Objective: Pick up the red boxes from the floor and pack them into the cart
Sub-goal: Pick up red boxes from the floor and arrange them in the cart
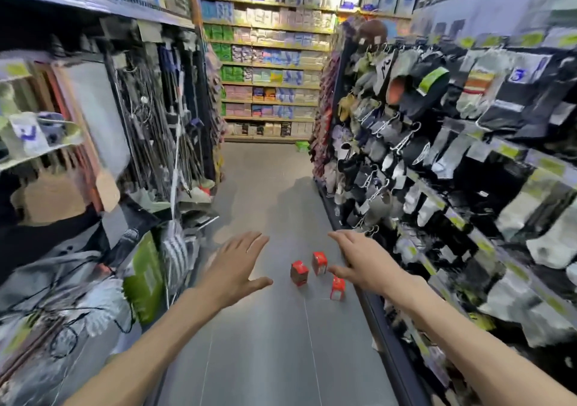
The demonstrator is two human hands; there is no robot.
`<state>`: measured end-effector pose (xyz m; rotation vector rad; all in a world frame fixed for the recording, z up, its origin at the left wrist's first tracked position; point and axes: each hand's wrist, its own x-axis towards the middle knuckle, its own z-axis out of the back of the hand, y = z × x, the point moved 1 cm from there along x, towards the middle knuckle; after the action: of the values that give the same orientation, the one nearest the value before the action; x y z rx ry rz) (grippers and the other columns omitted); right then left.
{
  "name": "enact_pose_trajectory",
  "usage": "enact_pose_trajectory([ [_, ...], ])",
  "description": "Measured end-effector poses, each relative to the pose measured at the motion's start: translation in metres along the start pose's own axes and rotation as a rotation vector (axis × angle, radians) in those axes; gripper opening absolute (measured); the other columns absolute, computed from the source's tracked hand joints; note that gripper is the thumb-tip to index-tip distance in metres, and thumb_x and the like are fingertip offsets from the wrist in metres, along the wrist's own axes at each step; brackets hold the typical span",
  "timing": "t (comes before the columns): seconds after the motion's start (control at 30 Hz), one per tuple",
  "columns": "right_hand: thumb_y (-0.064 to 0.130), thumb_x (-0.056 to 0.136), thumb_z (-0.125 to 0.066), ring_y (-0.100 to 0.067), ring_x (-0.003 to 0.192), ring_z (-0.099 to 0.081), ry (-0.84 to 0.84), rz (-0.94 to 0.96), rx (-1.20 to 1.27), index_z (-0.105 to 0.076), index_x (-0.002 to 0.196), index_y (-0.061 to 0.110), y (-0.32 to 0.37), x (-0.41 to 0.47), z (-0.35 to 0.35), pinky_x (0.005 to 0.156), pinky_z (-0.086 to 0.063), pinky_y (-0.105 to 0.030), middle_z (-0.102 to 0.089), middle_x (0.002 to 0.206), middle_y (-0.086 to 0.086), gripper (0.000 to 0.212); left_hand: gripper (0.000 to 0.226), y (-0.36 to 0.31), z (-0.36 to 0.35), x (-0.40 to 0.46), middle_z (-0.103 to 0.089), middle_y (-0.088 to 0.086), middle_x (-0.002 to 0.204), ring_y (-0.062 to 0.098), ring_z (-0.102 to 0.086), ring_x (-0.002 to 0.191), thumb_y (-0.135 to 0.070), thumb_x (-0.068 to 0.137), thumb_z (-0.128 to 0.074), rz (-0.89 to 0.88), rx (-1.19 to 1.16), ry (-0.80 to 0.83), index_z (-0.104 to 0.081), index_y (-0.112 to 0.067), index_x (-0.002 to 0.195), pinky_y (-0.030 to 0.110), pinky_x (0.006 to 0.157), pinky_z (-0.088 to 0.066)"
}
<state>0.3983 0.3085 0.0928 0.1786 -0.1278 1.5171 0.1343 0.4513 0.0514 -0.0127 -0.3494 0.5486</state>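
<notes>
A person stands in a shop aisle with both bare arms stretched out ahead, palms turned down toward the grey floor (pixel 265 343). The left hand (pixel 232 268) has its fingers straight and held together with the thumb spread out to the side, and it holds nothing. The right hand (pixel 363 260) is just as flat, fingers extended and thumb pointing inward, and it too is empty. Between and just beyond the two hands, three red boxes sit on the floor close to the base of the right-hand rack: one red box (pixel 299 273) stands nearest the middle of the aisle, a second red box (pixel 319 263) stands just beside it and a little farther off, and a third red box (pixel 337 288) lies nearer the person, partly hidden under the right thumb. Neither hand touches any of them. The right rack (pixel 452 162) is hung with packets of socks, the left shelves (pixel 150 118) carry long-handled tools and bagged goods, and a far shelf wall (pixel 271 62) closes the aisle
</notes>
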Motion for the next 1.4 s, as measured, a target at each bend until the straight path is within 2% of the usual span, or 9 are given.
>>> enact_pose_trajectory([
  [0.2,0.054,0.085,-0.067,-0.028,0.129,-0.048,0.009,-0.04,-0.016,-0.036,0.149,0.014,-0.09,0.136,-0.037,0.105,-0.041,-0.037,-0.049,0.143,-0.008,0.082,0.088,0.077,-0.061,0.152,-0.036,0.005,0.152,0.029,-0.034,0.138,-0.06,0.08,-0.067,-0.057,0.006,0.028,-0.031,-0.019,0.149,0.042,0.11,-0.029],
  [0.57,0.056,0.086,-0.064,-0.024,0.129,-0.047,0.061,-0.13,0.001,-0.034,0.15,0.017,-0.244,0.354,-0.08,0.102,-0.04,-0.035,-0.047,0.144,-0.005,0.081,0.088,0.188,-0.155,0.403,-0.032,0.003,0.155,0.026,-0.032,0.139,-0.065,0.083,-0.057,-0.115,-0.029,0.098,-0.025,-0.022,0.152,0.039,0.113,-0.03],
  [0.8,0.056,0.088,-0.063,-0.025,0.13,-0.046,0.089,-0.213,0.019,-0.033,0.149,0.019,-0.344,0.487,-0.139,0.101,-0.041,-0.037,-0.047,0.144,-0.005,0.078,0.084,0.257,-0.242,0.563,-0.038,0.007,0.151,0.03,-0.036,0.137,-0.058,0.083,-0.065,-0.203,-0.068,0.099,-0.031,-0.018,0.149,0.04,0.11,-0.03],
  [0.9,0.056,0.089,-0.061,-0.023,0.133,-0.043,0.121,-0.26,0.027,-0.031,0.151,0.017,-0.386,0.532,-0.164,0.104,-0.037,-0.034,-0.043,0.149,-0.005,0.08,0.085,0.28,-0.284,0.628,-0.037,0.008,0.151,0.03,-0.036,0.137,-0.057,0.084,-0.064,-0.228,-0.088,0.152,-0.029,-0.017,0.15,0.041,0.111,-0.031],
  [0.97,0.055,0.088,-0.063,-0.023,0.131,-0.044,0.134,-0.302,0.056,-0.032,0.151,0.018,-0.415,0.559,-0.181,0.103,-0.039,-0.035,-0.044,0.148,-0.004,0.079,0.085,0.291,-0.312,0.666,-0.036,0.008,0.152,0.03,-0.034,0.138,-0.057,0.084,-0.064,-0.252,-0.103,0.191,-0.028,-0.017,0.15,0.042,0.111,-0.032],
  [1.07,0.055,0.087,-0.064,-0.026,0.128,-0.047,0.167,-0.347,0.103,-0.034,0.149,0.018,-0.456,0.589,-0.214,0.101,-0.042,-0.039,-0.047,0.144,-0.005,0.078,0.085,0.3,-0.36,0.711,-0.035,0.009,0.153,0.03,-0.033,0.139,-0.057,0.084,-0.064,-0.263,-0.132,0.264,-0.03,-0.016,0.15,0.042,0.111,-0.031],
  [1.23,0.05,0.084,-0.07,-0.025,0.13,-0.048,0.226,-0.419,0.201,-0.042,0.144,0.017,-0.526,0.626,-0.291,0.104,-0.038,-0.036,-0.051,0.141,-0.005,0.075,0.085,0.31,-0.457,0.756,-0.038,0.009,0.152,0.03,-0.038,0.137,-0.055,0.084,-0.066,-0.302,-0.2,0.416,-0.03,-0.014,0.15,0.041,0.112,-0.032],
  [1.4,0.054,0.084,-0.067,-0.023,0.13,-0.047,0.314,-0.454,0.272,-0.043,0.143,0.015,-0.603,0.649,-0.394,0.107,-0.039,-0.038,-0.05,0.142,-0.005,0.075,0.088,0.32,-0.573,0.774,-0.034,0.008,0.155,0.029,-0.032,0.141,-0.054,0.083,-0.068,-0.211,-0.273,0.551,-0.024,-0.02,0.152,0.041,0.113,-0.03],
])
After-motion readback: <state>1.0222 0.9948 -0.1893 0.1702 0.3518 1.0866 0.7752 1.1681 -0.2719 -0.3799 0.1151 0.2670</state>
